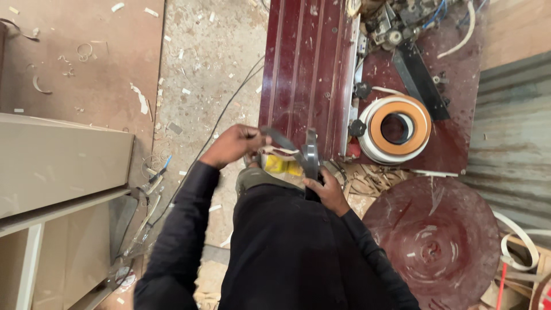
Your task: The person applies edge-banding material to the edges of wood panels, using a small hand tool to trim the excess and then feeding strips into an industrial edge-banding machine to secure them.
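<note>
Grey edge-banding strip (285, 139) held in front of torso, above dusty floor (212, 63). Free end pinched by left hand (234, 143), fingers closed on it. Coiled part (310, 155) gripped by right hand (328, 192), fingers wrapped around it. Yellow object (281, 165) seen just below strip, kind not clear. Maroon machine table (304, 69) located just ahead; orange-and-white tape roll (397, 129) laid on it, right of hands. Beige panels (57, 161) stacked at left.

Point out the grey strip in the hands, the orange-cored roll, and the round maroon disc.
grey strip (310, 156): head view, on its wound part by the right hand (328, 192).
orange-cored roll (422, 127): head view, on the orange ring.
round maroon disc (402, 229): head view, on its left face.
</note>
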